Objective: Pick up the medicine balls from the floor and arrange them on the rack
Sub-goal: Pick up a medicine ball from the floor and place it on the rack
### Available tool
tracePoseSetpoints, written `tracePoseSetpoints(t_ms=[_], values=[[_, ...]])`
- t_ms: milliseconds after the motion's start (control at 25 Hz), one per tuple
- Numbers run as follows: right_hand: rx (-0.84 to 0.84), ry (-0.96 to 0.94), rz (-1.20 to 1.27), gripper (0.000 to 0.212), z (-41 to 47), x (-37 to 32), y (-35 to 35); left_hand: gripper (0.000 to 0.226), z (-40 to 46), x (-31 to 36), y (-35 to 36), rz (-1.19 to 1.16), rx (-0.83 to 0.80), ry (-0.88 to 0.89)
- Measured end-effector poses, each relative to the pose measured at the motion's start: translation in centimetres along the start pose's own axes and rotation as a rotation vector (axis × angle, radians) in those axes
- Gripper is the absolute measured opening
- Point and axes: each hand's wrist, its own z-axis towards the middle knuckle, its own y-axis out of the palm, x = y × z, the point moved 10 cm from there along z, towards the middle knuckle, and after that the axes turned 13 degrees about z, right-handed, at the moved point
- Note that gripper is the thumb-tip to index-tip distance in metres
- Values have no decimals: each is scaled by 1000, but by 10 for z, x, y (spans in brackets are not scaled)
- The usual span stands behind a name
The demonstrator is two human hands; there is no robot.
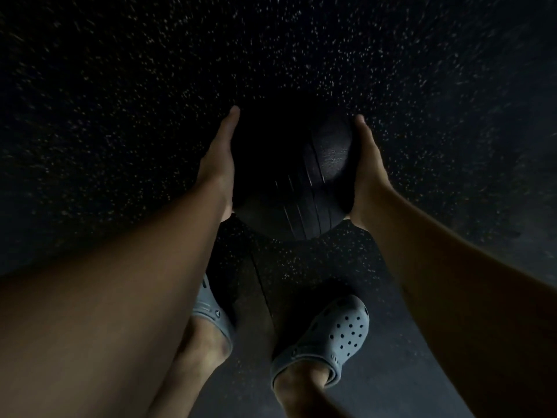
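Now the person is bending over a black medicine ball and pressing it between both palms — the left hand is lying flat on one side, the right hand on the other. On each hand the fingers are staying together, straight, clamped against the ball. Below the fingers, the speckled dark floor is showing, and nearer the wrists two grey clogs — one half hidden.

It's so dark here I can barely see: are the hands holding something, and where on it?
A black, ribbed medicine ball, pressed between left hand and right hand on opposite sides.
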Motion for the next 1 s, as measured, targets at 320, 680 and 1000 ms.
tracePoseSetpoints(t_ms=[320, 680, 1000], values=[[8, -44, 41, 98, -92, -26, -7, 65, -85, 25, -13, -76, -113, 32], [-196, -330, 117, 74, -420, -219, 31, 65, -402, 227, -90, -206, -135, 390], [-584, -879, 251, 63, -838, -434, 117, 49, -807, 426, -227, -478, -97, 990]])
